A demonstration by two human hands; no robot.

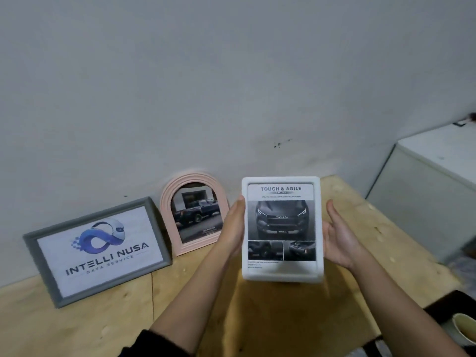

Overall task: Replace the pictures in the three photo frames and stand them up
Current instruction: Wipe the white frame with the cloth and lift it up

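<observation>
If its rear stand, hidden here, is not spread, the white rectangular plastic photo frame (282, 229) could topple once released, and a fall to the left would strike the pink arched frame (194, 212) standing by the wall next to the grey rectangular frame (98, 251). It is upright over the pale wooden table (77, 325) between both hands. The left hand (233, 225) lies flat-fingered against its left edge. The right hand (337, 235) is open just beside its right edge, contact unclear. Neither hand curls around it.
</observation>
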